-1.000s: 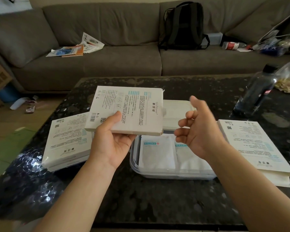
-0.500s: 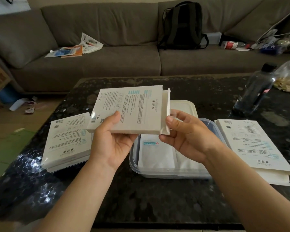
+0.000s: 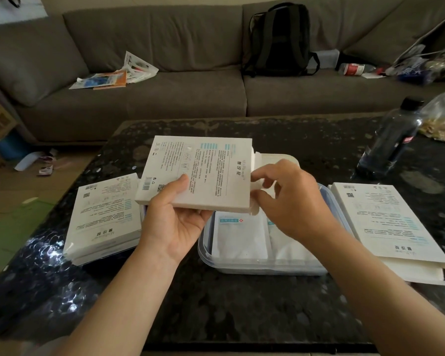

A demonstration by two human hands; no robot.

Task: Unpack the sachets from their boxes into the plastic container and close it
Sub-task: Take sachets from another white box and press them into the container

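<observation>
Box, white, printed, gripped by left hand; right hand pinches its open end

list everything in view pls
table: 1, black speckled, foreground
container: 1, clear, table centre
sachets: at least 2, white, in container
lid: 1, white, behind container
held box: 1, white, above container
left box: 1 or more, white, table left
right box: 1, white, open-ended, table right
bottle: 1, dark, table far right
bag: 1, clear, far right
backpack: 1, black, on sofa
papers: several, mixed colours, sofa left
left hand: holds the held box
right hand: pinches held box's open end
</observation>
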